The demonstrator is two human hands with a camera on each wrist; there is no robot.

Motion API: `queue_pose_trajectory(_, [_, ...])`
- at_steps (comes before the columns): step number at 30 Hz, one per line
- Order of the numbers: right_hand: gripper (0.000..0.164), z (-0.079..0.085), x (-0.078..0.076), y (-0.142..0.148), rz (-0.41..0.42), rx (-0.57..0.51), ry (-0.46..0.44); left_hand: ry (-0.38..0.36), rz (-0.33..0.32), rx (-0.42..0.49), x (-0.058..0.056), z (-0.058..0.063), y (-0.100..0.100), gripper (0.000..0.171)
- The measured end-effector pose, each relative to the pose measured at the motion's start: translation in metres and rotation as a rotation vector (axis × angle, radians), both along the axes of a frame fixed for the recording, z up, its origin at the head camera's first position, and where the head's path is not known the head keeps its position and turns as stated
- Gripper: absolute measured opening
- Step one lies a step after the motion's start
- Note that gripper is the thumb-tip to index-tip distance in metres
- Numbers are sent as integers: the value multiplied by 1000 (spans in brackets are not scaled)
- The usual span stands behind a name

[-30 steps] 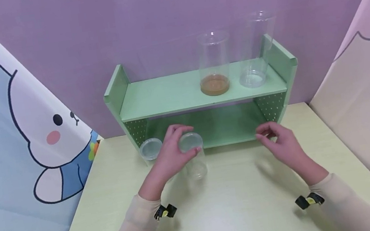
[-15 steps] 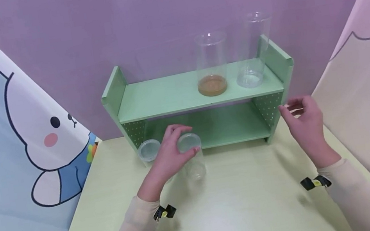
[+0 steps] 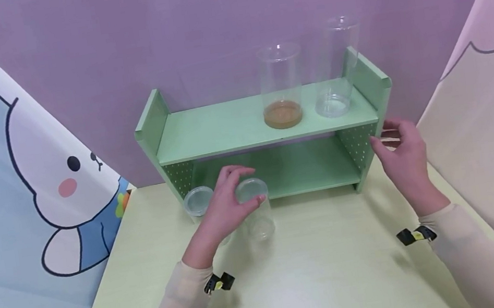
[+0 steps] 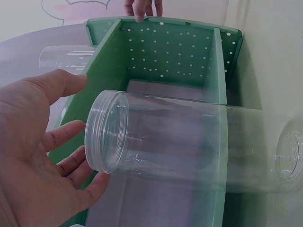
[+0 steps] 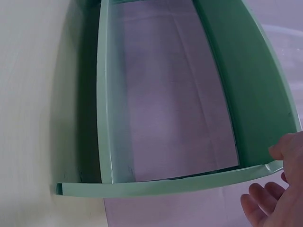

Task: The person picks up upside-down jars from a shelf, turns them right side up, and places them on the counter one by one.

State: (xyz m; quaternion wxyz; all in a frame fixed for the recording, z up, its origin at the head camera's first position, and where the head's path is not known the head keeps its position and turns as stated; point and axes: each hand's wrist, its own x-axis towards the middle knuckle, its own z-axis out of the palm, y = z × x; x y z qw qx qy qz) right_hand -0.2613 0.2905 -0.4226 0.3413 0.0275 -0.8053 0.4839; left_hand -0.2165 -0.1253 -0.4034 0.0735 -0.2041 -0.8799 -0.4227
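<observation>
My left hand (image 3: 223,204) is held at the top of a clear lidded jar (image 3: 261,220), which stands on the table before the shelf. In the left wrist view, a gap shows between the thumb and the lid (image 4: 97,132), while the other fingers lie at or behind its rim. Another clear jar (image 3: 198,203) stands just left, partly hidden by that hand. My right hand (image 3: 404,158) is at the green shelf's right side panel (image 5: 165,186), the thumb on the inner side and the loosely bent fingers outside, apart from the panel.
On the green shelf's upper board (image 3: 214,124) stand a tall clear jar with a brown base (image 3: 284,112) and a taller clear jar (image 3: 333,102). The lower board (image 3: 305,167) lies behind the hands. A purple backdrop (image 3: 211,32) rises behind the pale table (image 3: 301,272).
My right hand has moved right from the front of the shelf to its right side, then slightly back toward the panel. The left hand stays by the jar.
</observation>
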Motion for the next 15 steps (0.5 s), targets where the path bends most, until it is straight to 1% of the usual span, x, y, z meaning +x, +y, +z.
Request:
queue_pose_trajectory(4, [37,0,-2,-1,-7,-9,0,6,2,-8,0,0,-1,62])
queue_pose_trajectory(9, [32,-1,-2,-2,-7,-10,30,7,1,-11,0,1,-1,63])
queue_pose_trajectory(15, [30,-5,-5,-4,-38,15,50,6,-4,-2,-2,2,-2,65])
